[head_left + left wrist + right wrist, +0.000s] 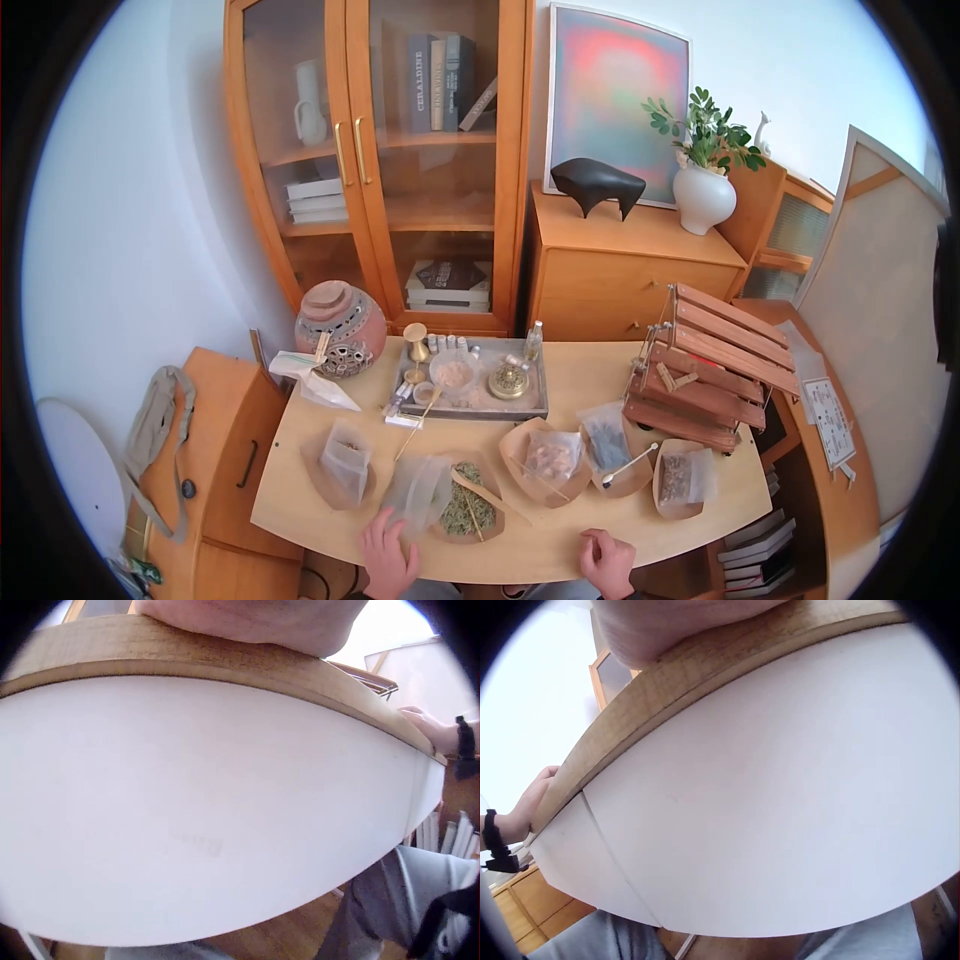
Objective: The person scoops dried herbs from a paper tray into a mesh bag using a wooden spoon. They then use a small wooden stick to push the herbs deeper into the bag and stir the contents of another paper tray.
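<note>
In the head view the left hand (pixel 390 556) rests on the near edge of the wooden table (pixel 330 535), fingers relaxed, just below a clear bag (pixel 420 490) and a paper dish of green dried herbs (pixel 468 512). Farther right, the right hand (pixel 607 562) lies on the same edge with loosely curled fingers, holding nothing. The wrist views show the heel of the left hand (pixel 255 621) and of the right hand (pixel 667 626) on the table's edge; fingertips are hidden there. More paper dishes hold bagged materials: pinkish pieces (pixel 552 456), a dark bag (pixel 606 438) and brown bits (pixel 682 478).
Behind the dishes stands a grey tray (pixel 500 408) with a bowl, small bottles and a brass vessel. A patterned clay pot (pixel 340 325) is at the back left, a slatted wooden rack (pixel 700 370) at the right. A long stick (pixel 415 430) and a white-tipped spoon (pixel 630 463) lie there.
</note>
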{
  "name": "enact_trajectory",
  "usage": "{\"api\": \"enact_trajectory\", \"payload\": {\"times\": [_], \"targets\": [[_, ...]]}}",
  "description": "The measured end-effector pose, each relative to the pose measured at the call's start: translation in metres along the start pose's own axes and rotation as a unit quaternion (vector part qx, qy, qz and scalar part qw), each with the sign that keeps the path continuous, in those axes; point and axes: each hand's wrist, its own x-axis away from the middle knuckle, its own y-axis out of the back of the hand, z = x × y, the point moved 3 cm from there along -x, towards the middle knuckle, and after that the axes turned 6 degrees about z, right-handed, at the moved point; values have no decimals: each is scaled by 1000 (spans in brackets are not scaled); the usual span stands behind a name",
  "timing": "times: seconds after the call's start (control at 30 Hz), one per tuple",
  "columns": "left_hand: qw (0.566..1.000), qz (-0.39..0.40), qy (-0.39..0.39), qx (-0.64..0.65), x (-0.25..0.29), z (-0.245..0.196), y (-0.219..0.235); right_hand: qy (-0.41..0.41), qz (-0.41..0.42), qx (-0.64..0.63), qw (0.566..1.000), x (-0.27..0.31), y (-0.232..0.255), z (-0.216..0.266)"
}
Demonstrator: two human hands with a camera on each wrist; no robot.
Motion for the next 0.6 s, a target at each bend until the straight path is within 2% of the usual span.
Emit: {"api": "enact_trajectory", "payload": {"times": [0.07,0.3,0.37,0.47,0.6], "targets": [[998,26,52,16,1,5,-6,0,-2,1,1000,-1,1,3],[999,16,39,7,0,4,-6,3,8,24,1000,-1,-2,1],[1000,5,2,17,-3,2,1,1,18,29,999,0,-3,-1],[999,30,45,-4,1,6,-6,-2,22,34,999,-3,-4,0],[998,36,44,18,0,5,-7,8,11,37,999,-1,-4,-2]]}}
